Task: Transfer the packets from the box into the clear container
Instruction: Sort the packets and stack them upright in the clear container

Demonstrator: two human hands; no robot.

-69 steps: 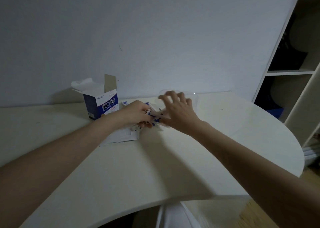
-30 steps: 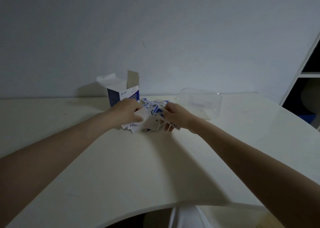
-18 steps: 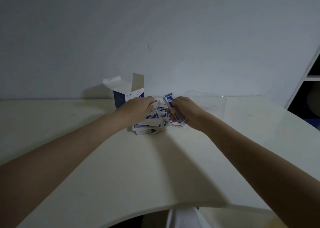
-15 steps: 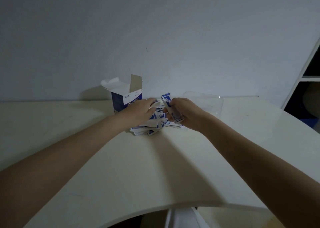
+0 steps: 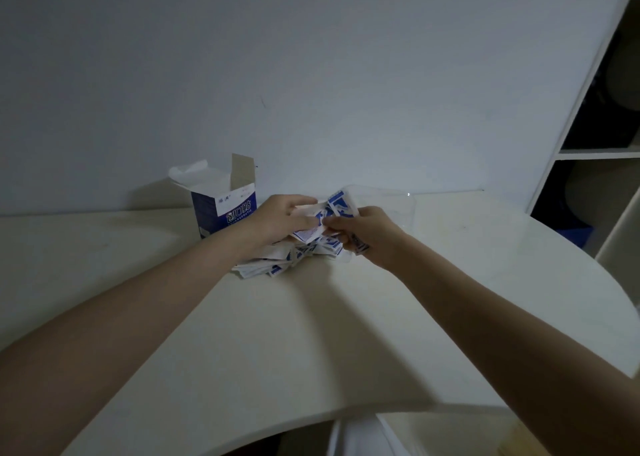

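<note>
On the pale, smooth table [image 5: 242, 351], near the wall, a loose heap of small flat packets [image 5: 277, 265] lies just right of a cardboard box [image 5: 225, 209] and in front of it. Each packet is a thin white rectangle printed with blue blocks; they overlap at all angles, some flat on the tabletop, others lifted and bent between the hands.

That box stands upright, dark blue on its lower faces with a white band carrying blue lettering, its top flaps open: one plain brown flap rises straight up, a white one folds back to the left. It touches the left edge of the heap or stands just beside it; the left hand hides the join.

Right of the box and behind the heap sits the clear container [image 5: 391, 202], a shallow rounded-corner tub of thin transparent plastic whose rim catches a small highlight. Whether any packets lie inside it cannot be told.

Both hands meet over the heap. The left hand [image 5: 280, 220] curls its fingers over the top of a bunch of packets, thumb underneath. The right hand [image 5: 367, 233] faces it, fingers curled round several more, one blue-printed packet sticking up above its knuckles and another poking out below its palm.

Farther right of the container, a white shelving unit [image 5: 595, 154] with dark compartments stands past the table's curved edge.
</note>
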